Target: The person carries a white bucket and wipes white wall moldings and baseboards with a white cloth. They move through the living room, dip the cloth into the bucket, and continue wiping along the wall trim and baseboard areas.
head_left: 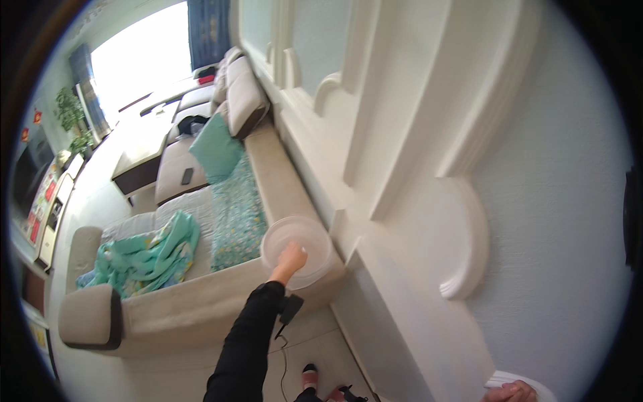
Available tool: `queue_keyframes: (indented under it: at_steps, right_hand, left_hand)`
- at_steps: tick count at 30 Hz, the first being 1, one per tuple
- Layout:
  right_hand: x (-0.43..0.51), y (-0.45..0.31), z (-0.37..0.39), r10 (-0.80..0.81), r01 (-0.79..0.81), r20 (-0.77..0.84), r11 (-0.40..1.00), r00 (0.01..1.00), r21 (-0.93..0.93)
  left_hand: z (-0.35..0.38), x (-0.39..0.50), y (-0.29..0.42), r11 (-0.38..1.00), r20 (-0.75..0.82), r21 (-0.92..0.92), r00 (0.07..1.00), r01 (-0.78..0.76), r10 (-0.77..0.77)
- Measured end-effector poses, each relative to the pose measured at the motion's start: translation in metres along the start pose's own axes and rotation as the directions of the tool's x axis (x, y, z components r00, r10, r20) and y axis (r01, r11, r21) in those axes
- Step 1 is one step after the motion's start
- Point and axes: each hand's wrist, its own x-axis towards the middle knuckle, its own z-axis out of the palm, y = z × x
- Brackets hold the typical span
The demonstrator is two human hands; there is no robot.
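My left hand (291,259), its fingers curled, reaches over a round translucent plastic basin (275,232). The basin sits on the corner of the beige sofa back (191,294), close to the wall. A small white spot shows by the fingertips, too small to name. Whether those fingers grip something is unclear. At the bottom right edge, my right hand (510,391) is partly cut off, fingers bent, beside a white curved piece (525,379). I cannot tell if that hand holds this piece or only touches it.
White raised moulding (464,226) runs along the wall at right. A teal blanket (145,251), a teal cushion (218,145) and a dark phone (187,176) lie on the sofa. Beyond stands a low table (143,145). A thin cable (285,367) hangs near my feet (310,377).
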Motion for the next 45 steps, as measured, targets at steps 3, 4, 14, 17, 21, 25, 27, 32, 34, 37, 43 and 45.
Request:
queue_keyframes:
  at_steps: [3,4,14,17,21,25,27,32,34,37,43,45]
  right_hand:
    - [-0.01,0.006,0.0,-0.048,0.048,-0.011,0.999,0.999,-0.002]
    - [-0.011,0.007,0.001,-0.064,0.063,-0.011,0.998,0.998,-0.015]
    - [-0.01,0.002,-0.003,-0.022,0.023,0.032,0.999,0.999,-0.049]
    - [-0.011,0.002,-0.003,-0.017,0.017,0.036,1.0,0.999,-0.009]
    - [-0.008,0.0,-0.002,0.0,-0.001,0.016,1.0,1.0,0.028]
    - [-0.002,-0.001,-0.01,-0.013,0.005,0.057,0.991,0.998,0.131]
    - [0.0,0.001,-0.019,0.023,-0.036,0.057,0.97,0.998,0.24]
    - [-0.001,0.021,-0.056,0.135,-0.14,0.039,0.924,0.99,0.357]
    - [-0.006,0.037,-0.075,0.152,-0.16,0.051,0.929,0.987,0.335]
    - [-0.016,0.071,-0.108,0.052,-0.048,-0.006,0.958,0.999,0.284]
    - [-0.058,0.124,-0.168,0.249,-0.259,0.079,0.95,0.965,0.172]
    - [-0.068,0.136,-0.175,0.256,-0.272,0.108,0.945,0.961,0.18]
  left_hand:
    - [-0.027,-0.028,0.05,0.949,-0.11,-0.219,0.972,-0.226,0.206]
    - [-0.041,-0.042,0.076,0.852,-0.313,-0.351,0.906,-0.389,0.285]
    - [-0.129,-0.16,0.288,0.189,-0.862,-0.04,0.129,-0.981,0.49]
    - [-0.104,-0.184,0.286,0.264,-0.875,0.0,0.128,-0.965,0.467]
    - [-0.049,-0.223,0.262,0.267,-0.849,0.0,0.141,-0.964,0.509]
    - [-0.01,-0.258,0.242,0.198,-0.831,-0.135,0.22,-0.971,0.512]
    - [-0.002,-0.279,0.242,0.298,-0.769,-0.241,0.369,-0.924,0.521]
    - [0.0,-0.347,0.252,0.165,-0.717,-0.307,0.341,-0.937,0.608]
    - [-0.001,-0.364,0.255,0.095,-0.703,-0.244,0.244,-0.965,0.669]
    - [0.003,-0.343,0.253,0.07,-0.807,-0.096,0.119,-0.993,0.578]
    - [0.01,-0.365,0.267,0.413,-0.79,-0.203,0.398,-0.888,0.466]
    - [0.017,-0.393,0.268,0.268,-0.785,-0.194,0.313,-0.944,0.534]
